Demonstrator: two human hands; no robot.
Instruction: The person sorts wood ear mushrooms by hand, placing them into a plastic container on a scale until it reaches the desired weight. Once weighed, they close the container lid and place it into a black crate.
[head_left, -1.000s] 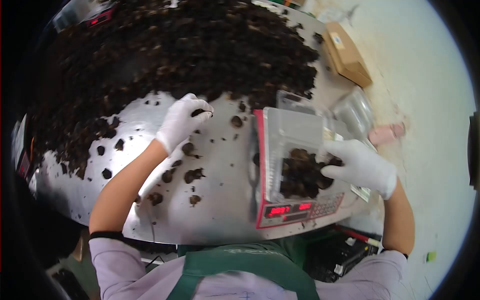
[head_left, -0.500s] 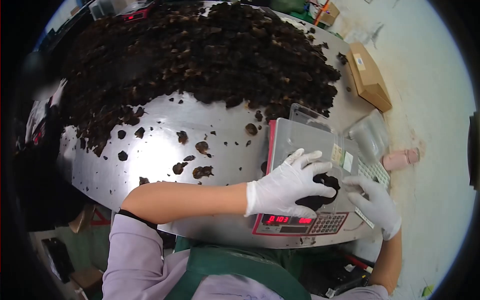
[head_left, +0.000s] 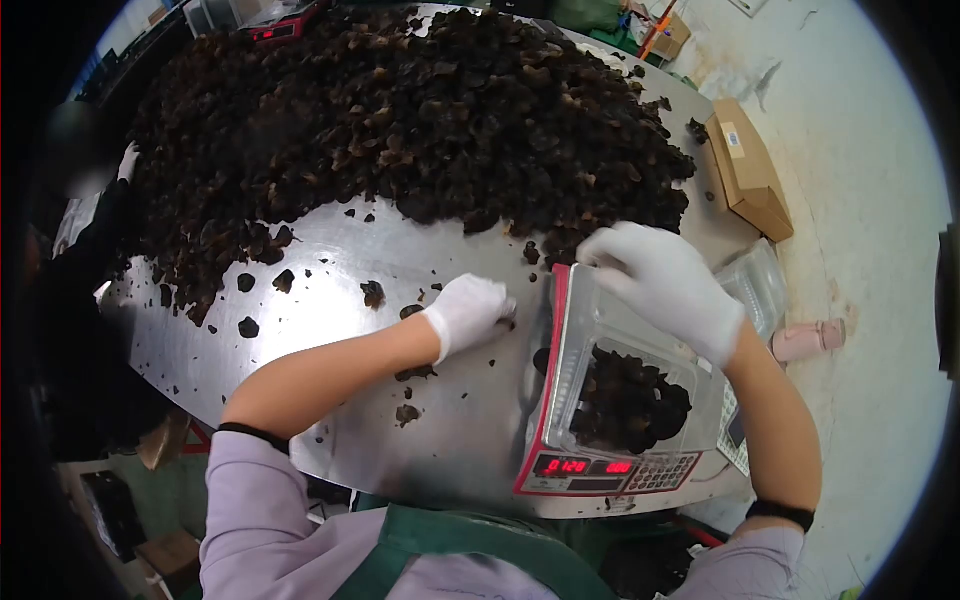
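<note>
One scale (head_left: 600, 467); two hands (head_left: 470, 312) (head_left: 665, 285)

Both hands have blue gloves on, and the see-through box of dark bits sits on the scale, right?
Not quite. In the head view the left hand and the right hand are gloved in white, not blue. The see-through box of dark bits does sit on the scale.

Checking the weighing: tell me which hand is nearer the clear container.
Right. The right hand is over the far end of the clear container; the left hand is on the table, left of the scale.
</note>
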